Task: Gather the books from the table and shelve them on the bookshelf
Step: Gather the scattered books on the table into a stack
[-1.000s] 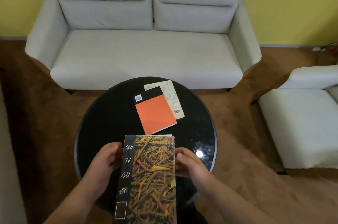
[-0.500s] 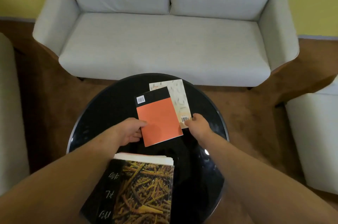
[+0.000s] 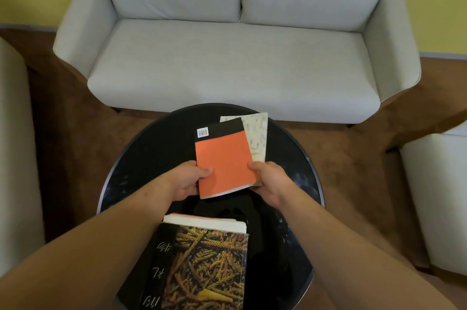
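Orange book point(image 3: 223, 160) — gripped between left hand point(image 3: 185, 179), right hand point(image 3: 269, 178)

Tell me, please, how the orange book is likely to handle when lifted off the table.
The orange book looks thin and soft-covered, so it will probably flex a little and feel light. Its smooth cover may slide on the cream book under it, so the grip of the left hand and right hand at its near corners seems sensible.

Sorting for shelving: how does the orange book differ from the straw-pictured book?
The orange book is plain with a black band and barcode; the straw-pictured book shows golden stalks. The left hand and right hand grip the orange book; no hand holds the straw-pictured book. Both are closed.
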{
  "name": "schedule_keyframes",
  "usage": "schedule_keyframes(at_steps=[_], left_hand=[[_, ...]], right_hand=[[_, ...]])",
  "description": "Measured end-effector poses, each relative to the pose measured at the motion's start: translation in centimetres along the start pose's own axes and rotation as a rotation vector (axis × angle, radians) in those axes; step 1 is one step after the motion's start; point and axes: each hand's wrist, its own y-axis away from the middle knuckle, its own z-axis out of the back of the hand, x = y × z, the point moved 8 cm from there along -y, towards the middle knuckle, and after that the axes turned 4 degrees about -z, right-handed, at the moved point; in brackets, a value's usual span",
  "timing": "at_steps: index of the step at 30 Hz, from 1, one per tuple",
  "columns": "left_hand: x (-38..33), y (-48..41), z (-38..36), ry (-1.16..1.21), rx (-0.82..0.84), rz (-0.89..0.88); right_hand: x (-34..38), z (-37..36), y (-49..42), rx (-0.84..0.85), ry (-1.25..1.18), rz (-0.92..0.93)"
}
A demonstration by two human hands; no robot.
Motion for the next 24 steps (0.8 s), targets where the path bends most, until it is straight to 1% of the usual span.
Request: schedule_keyframes(at_steps=[2,4,7,9,10,14,17,21,24], left_hand=[[-1.4,1.3,0.0,0.024,0.016,-0.054],[-3.6,3.3,-0.4,0.023,0.032,-0.138],[-7.4,8.0,-1.0,-0.002,0.026,-0.321],[-8.6,11.3,-1.3,0.044,0.028,-0.412],[-8.6,12.9,-1.4,0.075,0.037,-0.435],[-5.4,18.1,-1.4,0.146,0.081,-0.432],[-1.2,21.1,-1.0,0.170,0.070,-0.412],[4.5,24.6,0.0,0.084,0.026,-0.366],[7.1,26.4,0.6,-0.008,0.020,-0.363]], right_hand=[[1.5,-0.2,1.8,0.011,-0.083,0.048],[3.5,-0.2,4.3,0.039,-0.099,0.124],[5.7,-0.7,9.6,0.183,-0.121,0.226],[5.8,-1.2,13.3,0.279,-0.150,0.252],[5.4,-1.3,15.0,0.298,-0.166,0.265],[2.4,-1.2,20.1,0.272,-0.212,0.299],[-1.3,-1.3,22.4,0.239,-0.216,0.270],[-7.0,-0.8,23.9,0.172,-0.139,0.218],[-10.1,-0.2,25.1,0.100,-0.091,0.223]])
